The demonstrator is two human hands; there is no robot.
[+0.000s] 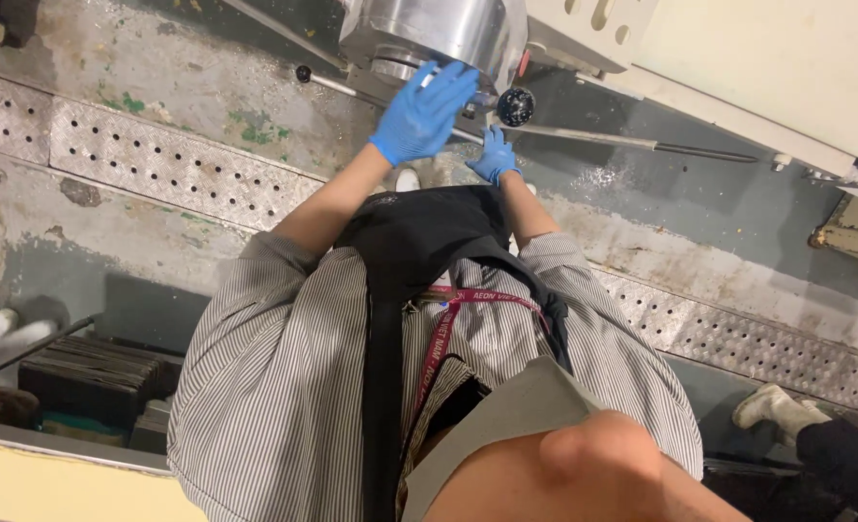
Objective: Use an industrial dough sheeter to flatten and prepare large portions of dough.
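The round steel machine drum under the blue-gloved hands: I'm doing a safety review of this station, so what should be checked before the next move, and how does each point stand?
1. Gloves on both hands: ok. Left hand and right hand both wear blue gloves.
2. Left hand placement: ok. It lies flat against the round shiny steel machine drum.
3. Right hand hold: cannot tell. It sits just below the black ball knob; any grip is hidden.
4. Long metal lever rod: ok. No hand touches it.
5. Red neck lanyard: ok. It hangs at the chest, apart from the drum.
6. Bystanders: not ok. A white shoe stands close on the perforated metal floor plate.
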